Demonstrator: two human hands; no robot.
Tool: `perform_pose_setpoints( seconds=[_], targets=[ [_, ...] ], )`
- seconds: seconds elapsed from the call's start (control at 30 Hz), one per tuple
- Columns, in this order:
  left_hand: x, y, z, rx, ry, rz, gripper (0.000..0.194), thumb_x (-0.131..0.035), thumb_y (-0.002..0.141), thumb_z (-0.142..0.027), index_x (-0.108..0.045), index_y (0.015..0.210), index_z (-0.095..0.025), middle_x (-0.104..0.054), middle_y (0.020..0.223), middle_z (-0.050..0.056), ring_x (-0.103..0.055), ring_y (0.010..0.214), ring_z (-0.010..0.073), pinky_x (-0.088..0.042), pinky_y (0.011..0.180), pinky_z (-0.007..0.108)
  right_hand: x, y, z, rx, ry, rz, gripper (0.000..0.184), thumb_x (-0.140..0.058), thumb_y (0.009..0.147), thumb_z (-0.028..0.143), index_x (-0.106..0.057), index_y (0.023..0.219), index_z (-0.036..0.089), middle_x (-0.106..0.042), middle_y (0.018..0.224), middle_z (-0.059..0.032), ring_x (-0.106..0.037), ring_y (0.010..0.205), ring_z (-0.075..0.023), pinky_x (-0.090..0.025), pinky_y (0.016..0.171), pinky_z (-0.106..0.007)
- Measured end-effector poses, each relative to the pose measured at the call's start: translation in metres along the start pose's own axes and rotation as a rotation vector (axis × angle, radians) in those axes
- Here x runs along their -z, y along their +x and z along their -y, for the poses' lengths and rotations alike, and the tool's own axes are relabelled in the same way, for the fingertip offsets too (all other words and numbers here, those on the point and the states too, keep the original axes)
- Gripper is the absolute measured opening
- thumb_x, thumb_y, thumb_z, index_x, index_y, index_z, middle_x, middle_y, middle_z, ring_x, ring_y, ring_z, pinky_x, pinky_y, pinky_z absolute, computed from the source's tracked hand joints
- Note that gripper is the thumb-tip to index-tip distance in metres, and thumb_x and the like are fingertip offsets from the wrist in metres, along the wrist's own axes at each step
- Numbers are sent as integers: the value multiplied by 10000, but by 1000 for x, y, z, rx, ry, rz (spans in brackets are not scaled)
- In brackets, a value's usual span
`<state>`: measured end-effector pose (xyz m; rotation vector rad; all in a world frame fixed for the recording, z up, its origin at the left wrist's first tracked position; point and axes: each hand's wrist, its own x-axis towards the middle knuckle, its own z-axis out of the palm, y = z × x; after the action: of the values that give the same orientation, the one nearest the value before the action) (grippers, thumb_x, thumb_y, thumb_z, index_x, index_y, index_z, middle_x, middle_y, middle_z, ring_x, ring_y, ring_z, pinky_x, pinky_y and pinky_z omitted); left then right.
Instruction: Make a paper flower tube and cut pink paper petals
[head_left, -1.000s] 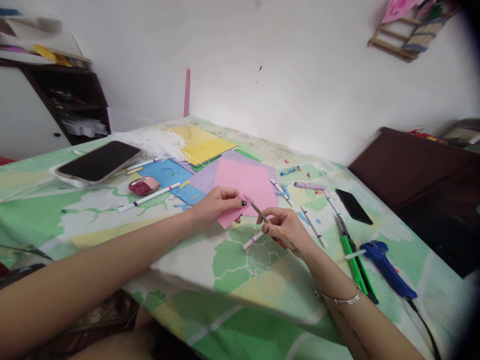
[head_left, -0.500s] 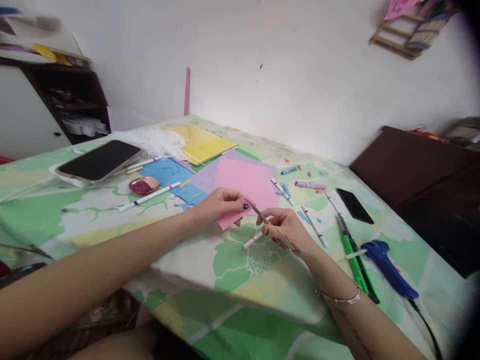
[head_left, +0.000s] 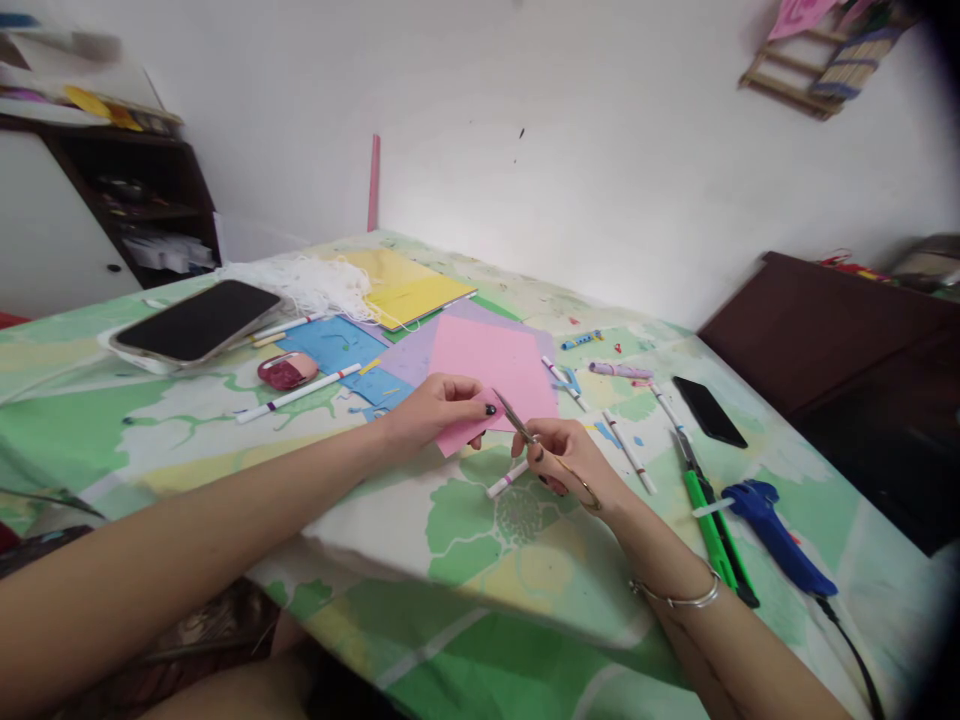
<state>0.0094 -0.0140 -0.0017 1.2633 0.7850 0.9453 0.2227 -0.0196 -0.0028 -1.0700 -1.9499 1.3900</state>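
Observation:
Pinched in my left hand [head_left: 442,410] is a small piece of pink paper [head_left: 455,438], held just above the table. My right hand [head_left: 568,458] grips a pair of scissors [head_left: 517,420] by the handles, and the blades point up and left at the paper's right edge. The blades look slightly parted. Behind both hands lies a larger pink sheet [head_left: 487,360] on top of a lilac sheet [head_left: 405,350]. A white marker [head_left: 507,480] lies under my right fingers, partly hidden by them.
A green cutter [head_left: 709,525] and a blue glue gun [head_left: 784,540] with a cord lie at right, near a black phone [head_left: 709,410]. Leftward are a larger phone [head_left: 199,320], white yarn [head_left: 300,285], a red-pink oval object [head_left: 288,371] and yellow sheets [head_left: 420,290]. Several markers are scattered about.
The scissor blades have opened a little and my right hand has turned slightly. My left hand and the paper have barely shifted.

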Motion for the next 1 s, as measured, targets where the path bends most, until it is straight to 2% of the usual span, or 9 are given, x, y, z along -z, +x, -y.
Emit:
perform_pose_setpoints(
  seconds=[0.37, 0.6, 1.0],
  targets=[
    [-1, 0, 1, -9, -39, 9, 170, -678, 750, -278, -615, 767, -121, -601, 586, 12, -582, 503, 115, -416, 467, 201, -2, 2, -1, -11, -10, -45, 416, -622, 744, 562, -572, 761, 149, -368, 432, 80, -306, 335, -42, -221, 324, -160],
    [-1, -1, 0, 4, -33, 2, 181, -659, 772, -281, -640, 839, -113, -611, 584, 15, -577, 491, 110, -414, 446, 191, -3, 0, 0, 2, -29, -32, 432, -628, 730, 574, -575, 763, 146, -372, 438, 77, -315, 342, -42, -227, 335, -167],
    [-2, 1, 2, 26, -64, 12, 163, -671, 745, -279, -620, 770, -126, -609, 569, 13, -587, 488, 118, -424, 441, 198, -3, 2, -1, -41, 1, -29, 410, -656, 702, 549, -584, 754, 149, -374, 414, 85, -311, 318, -41, -228, 311, -163]
  ],
)
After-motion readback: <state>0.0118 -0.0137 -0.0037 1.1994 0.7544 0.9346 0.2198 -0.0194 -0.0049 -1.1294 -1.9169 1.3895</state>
